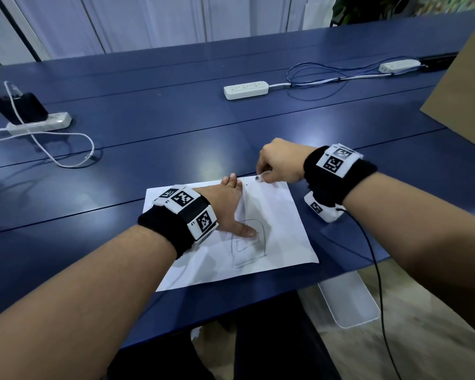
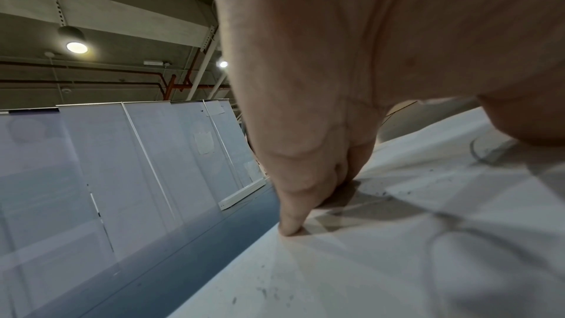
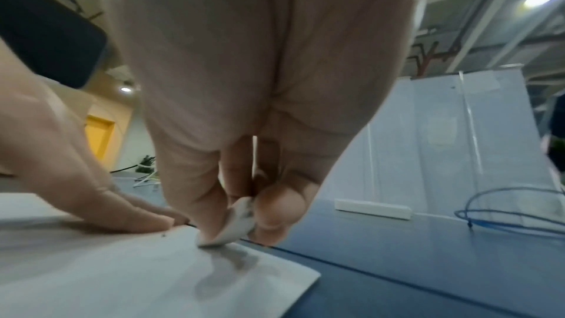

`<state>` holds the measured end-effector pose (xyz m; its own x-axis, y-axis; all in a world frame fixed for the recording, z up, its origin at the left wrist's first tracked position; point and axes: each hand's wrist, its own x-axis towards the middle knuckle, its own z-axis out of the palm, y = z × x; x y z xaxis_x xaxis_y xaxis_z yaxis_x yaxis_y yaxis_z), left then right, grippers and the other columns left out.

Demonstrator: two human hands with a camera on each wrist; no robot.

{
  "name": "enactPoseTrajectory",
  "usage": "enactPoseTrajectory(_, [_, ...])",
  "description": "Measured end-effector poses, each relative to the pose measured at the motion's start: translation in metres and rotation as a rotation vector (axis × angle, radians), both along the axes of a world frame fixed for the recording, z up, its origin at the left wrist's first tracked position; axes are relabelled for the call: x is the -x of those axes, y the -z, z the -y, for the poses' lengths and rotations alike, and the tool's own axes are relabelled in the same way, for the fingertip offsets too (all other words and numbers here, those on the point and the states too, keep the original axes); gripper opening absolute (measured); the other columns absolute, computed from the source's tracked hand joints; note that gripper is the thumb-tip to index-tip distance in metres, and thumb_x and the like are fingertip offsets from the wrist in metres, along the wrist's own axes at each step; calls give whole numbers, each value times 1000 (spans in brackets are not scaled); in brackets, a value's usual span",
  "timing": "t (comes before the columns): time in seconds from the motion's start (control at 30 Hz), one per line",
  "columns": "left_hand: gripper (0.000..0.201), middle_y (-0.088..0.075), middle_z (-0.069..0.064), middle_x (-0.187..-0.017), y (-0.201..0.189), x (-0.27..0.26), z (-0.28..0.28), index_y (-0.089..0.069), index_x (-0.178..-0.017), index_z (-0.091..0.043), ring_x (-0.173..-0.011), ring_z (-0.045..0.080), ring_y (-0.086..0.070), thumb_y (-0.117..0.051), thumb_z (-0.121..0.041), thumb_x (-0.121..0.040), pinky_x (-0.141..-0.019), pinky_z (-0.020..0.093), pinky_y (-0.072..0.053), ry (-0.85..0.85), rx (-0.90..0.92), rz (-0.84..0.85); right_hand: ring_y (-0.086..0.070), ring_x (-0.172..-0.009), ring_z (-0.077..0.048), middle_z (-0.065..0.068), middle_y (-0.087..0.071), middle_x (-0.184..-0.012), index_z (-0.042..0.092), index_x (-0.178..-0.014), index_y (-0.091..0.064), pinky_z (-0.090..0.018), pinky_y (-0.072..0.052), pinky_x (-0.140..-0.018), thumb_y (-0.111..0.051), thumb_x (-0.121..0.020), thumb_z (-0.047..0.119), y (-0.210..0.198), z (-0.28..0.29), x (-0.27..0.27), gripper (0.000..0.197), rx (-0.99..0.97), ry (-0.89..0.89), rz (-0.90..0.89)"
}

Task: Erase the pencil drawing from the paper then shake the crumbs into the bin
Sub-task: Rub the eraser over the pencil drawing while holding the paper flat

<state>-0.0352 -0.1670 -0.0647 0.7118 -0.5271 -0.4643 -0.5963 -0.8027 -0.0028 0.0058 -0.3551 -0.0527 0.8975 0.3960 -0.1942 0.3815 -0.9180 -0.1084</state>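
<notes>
A white sheet of paper point(image 1: 280, 229) lies on the blue table point(image 1: 148, 149) near its front edge, with a pencil drawing point(image 1: 248, 244) of nested arch shapes in its lower middle. My left hand point(image 1: 231, 207) lies flat on the paper point(image 2: 397, 262), straight fingers pressing it down and the thumb across the drawing. My right hand point(image 1: 281, 163) pinches a small white eraser point(image 3: 232, 226) between thumb and fingers, its tip touching the paper's far edge point(image 3: 153, 275). The eraser point(image 1: 261, 177) sits just right of my left fingertips. Dark crumbs speckle the sheet in the left wrist view.
A white rectangular bin point(image 1: 348, 300) stands on the floor below the table's front right edge. Three white power strips point(image 1: 246, 89) with cables lie farther back on the table. A cardboard sheet point(image 1: 464, 86) leans at the right. A black cable point(image 1: 379, 283) hangs from my right wrist.
</notes>
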Motion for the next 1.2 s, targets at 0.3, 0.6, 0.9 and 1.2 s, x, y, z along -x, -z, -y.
enactPoseTrajectory(0.3, [127, 11, 14, -161, 1, -1, 0, 7, -152, 0, -150, 23, -1, -58, -75, -73, -121, 35, -15, 1, 1, 12, -55, -67, -24, -6, -68, -69, 11, -72, -68, -38, -55, -69, -63, -80, 24, 0, -3, 18, 16, 2, -7, -44])
enactPoseTrajectory(0.6, [125, 12, 14, -161, -1, -1, 2, 8, -152, 0, -150, 23, 1, -57, -74, -75, -121, 35, -13, 8, -32, 7, -60, -80, -16, 1, -71, -91, 21, -94, -77, -31, -51, -77, -66, -80, 26, 5, 10, 24, 19, -51, -67, -62])
enactPoseTrajectory(0.9, [128, 10, 15, -161, 0, 1, 0, 6, -152, 1, -150, 24, -3, -58, -76, -72, -119, 33, -14, 2, -3, 21, -63, -82, -23, -3, -74, -83, 15, -87, -75, -31, -51, -76, -63, -84, 27, 0, 4, 2, 18, -11, 1, -2])
enactPoseTrajectory(1.2, [127, 9, 16, -161, 2, -1, 1, 5, -152, 0, -150, 25, -1, -58, -76, -72, -121, 35, -13, 2, 6, 14, -61, -81, -18, 5, -70, -82, 19, -94, -76, -29, -50, -74, -66, -81, 25, -1, 9, 4, 18, -3, 29, -34])
